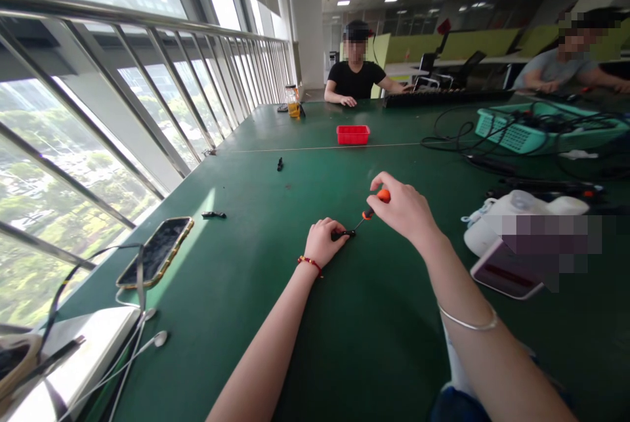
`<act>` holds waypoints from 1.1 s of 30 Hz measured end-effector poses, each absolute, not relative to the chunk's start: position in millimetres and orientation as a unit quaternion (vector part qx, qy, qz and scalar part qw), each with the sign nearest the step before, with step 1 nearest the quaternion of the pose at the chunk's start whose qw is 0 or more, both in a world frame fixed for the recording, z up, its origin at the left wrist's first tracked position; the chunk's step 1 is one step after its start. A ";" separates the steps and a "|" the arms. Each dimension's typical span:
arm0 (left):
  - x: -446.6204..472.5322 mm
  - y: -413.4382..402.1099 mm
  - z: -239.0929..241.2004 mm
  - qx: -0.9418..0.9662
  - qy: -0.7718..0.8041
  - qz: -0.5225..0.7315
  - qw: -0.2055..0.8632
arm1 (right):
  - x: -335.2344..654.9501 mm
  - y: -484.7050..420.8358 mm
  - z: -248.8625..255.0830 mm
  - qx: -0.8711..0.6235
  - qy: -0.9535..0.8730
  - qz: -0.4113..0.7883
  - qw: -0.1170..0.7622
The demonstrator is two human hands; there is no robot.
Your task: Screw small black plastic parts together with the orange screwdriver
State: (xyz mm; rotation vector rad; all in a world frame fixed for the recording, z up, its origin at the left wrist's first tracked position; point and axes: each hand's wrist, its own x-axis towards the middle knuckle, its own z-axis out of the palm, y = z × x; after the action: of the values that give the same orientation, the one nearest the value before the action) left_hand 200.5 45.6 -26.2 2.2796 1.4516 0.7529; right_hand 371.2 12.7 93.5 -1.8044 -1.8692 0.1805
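My left hand (pixel 322 243) is curled closed on a small black part (pixel 343 234) that it pins to the green table (pixel 275 291). My right hand (pixel 402 208) grips an orange-handled screwdriver (pixel 375 204), fingers pinched round the handle. The screwdriver slants down to the left and its tip meets the black part. A red bead bracelet is on my left wrist and a thin silver bangle on my right forearm.
A phone (pixel 156 251) and white earphones (pixel 147 337) lie at the left near the window railing. Small black parts (pixel 213 214) (pixel 279 163) and a red tray (pixel 353 134) sit farther out. White devices (pixel 497 228) and cables (pixel 492 146) crowd the right. Two people sit at the far end.
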 end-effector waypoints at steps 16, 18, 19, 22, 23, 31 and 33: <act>200.8 46.3 -27.5 0.799 0.510 0.269 0.167 | 369.9 13.1 93.3 -0.677 -0.683 0.079 0.262; 200.9 46.2 -27.4 0.800 0.509 0.270 0.169 | 370.0 12.7 93.7 -0.674 -0.686 0.074 0.262; 201.0 46.0 -27.3 0.800 0.509 0.270 0.169 | 369.8 12.4 94.0 -0.673 -0.687 0.071 0.265; 201.0 45.6 -27.1 0.801 0.508 0.270 0.168 | 368.8 11.7 94.5 -0.673 -0.685 0.059 0.273; 200.9 45.5 -27.1 0.801 0.508 0.270 0.168 | 368.5 11.6 94.4 -0.672 -0.687 0.061 0.272; 200.5 46.2 -28.2 0.800 0.508 0.270 0.170 | 368.9 12.5 92.1 -0.670 -0.686 0.050 0.278; 200.7 46.1 -28.5 0.800 0.507 0.271 0.170 | 368.3 12.4 91.6 -0.666 -0.687 0.055 0.284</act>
State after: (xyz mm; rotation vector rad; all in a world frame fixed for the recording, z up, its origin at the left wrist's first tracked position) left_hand 200.7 46.1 -28.5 2.2727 1.4404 0.7709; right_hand 368.3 12.4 91.6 -1.7825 -1.8396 0.1473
